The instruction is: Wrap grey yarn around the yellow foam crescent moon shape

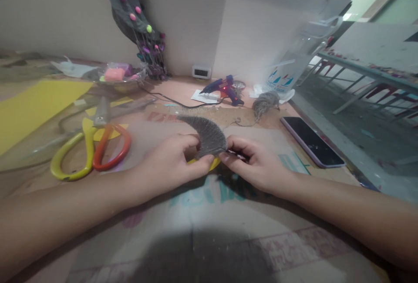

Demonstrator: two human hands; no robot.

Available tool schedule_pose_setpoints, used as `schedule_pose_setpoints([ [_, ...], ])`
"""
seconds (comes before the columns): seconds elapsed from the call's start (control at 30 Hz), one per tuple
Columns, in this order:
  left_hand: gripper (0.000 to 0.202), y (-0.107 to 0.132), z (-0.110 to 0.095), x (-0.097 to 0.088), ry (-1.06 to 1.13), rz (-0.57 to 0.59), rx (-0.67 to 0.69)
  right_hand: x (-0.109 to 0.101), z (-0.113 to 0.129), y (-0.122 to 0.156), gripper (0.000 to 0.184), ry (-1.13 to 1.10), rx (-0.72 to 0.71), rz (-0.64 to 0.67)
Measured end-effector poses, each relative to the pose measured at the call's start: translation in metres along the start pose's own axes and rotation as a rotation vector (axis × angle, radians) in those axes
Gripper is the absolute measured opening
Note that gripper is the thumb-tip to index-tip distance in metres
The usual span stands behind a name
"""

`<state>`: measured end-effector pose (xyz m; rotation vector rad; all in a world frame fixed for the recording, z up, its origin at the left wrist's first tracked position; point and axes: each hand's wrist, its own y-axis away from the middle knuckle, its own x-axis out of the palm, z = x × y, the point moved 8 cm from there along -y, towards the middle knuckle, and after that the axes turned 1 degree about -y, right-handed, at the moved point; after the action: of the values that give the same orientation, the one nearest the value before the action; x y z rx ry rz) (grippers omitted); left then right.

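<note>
A crescent shape [209,134] wrapped in grey yarn stands up between my two hands, with a strip of bare yellow showing at its lower end. My left hand [178,156] is closed around its left side, the thumb pressing on the lower front. At the lower right edge, my right hand [253,161] pinches a strand of grey yarn against the crescent; the fingertips are partly hidden. Behind it lies a loose ball of grey yarn [265,103], from which a thin strand trails toward the crescent.
Scissors [112,147] with yellow and orange handles lie left. A glue gun [225,89] with a lit red light and cord rests at the back. A phone [311,141] and a clear plastic bucket [282,72] are right. A decorated grey crescent [126,6] hangs behind; yellow sheet [35,109] far left.
</note>
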<state>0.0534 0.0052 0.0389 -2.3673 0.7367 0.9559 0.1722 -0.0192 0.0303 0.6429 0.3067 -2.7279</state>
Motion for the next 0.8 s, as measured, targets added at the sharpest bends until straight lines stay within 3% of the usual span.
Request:
schedule_pose_setpoints([
  [0.17,0.018,0.002,0.004,0.001,0.027,0.007,-0.039,0.001,0.000,0.000,0.006,0.022,0.008,0.010],
  [0.4,0.028,0.002,0.006,-0.003,-0.007,-0.021,-0.055,0.000,-0.004,-0.003,0.014,-0.118,0.043,-0.009],
  [0.6,0.034,0.003,0.007,-0.002,0.167,0.001,-0.055,0.001,-0.010,0.000,0.022,-0.139,0.105,0.006],
  [0.8,0.030,0.002,0.006,-0.001,0.173,0.009,-0.069,0.002,-0.011,-0.001,0.021,-0.178,0.101,0.011],
])
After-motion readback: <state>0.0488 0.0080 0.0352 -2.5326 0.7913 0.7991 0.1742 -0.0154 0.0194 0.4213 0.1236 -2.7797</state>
